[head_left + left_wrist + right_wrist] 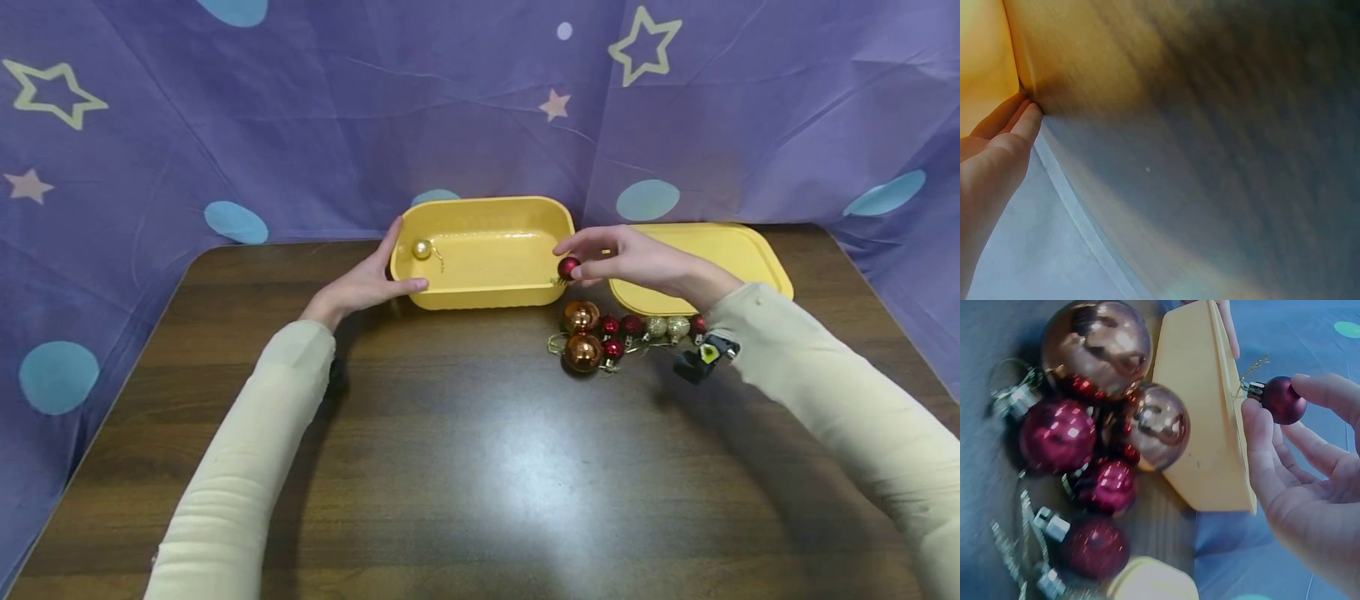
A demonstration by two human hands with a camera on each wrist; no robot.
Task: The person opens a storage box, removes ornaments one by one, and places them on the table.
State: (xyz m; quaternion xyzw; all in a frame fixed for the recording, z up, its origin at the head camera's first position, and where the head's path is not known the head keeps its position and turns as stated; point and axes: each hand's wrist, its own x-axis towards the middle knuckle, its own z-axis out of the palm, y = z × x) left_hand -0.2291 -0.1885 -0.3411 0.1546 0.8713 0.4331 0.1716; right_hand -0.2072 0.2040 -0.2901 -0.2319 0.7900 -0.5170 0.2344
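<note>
Red bauble [568, 267] sat pinched between my right hand's [637, 260] thumb and fingertips, at the yellow tub's [483, 293] right rim. My left hand [365, 286] lay flat-fingered against the tub's left end, gripping nothing. Risk: the pinch was shallow on a smooth sphere; it could slip and roll among the loose baubles [600, 336]. It appeared small, glossy, dark red, gold-capped.

The tub [487, 283] and lid [750, 250] are plain yellow, on a dark brown wood-grain table [450, 467]. The baubles [622, 333] are copper, dark red and pale gold, with a gold one [422, 248] in the tub and a dark red one [1282, 400] at the fingers. The backdrop [337, 108] is purple with cream stars and turquoise dots; the sleeves [247, 467] are cream.
</note>
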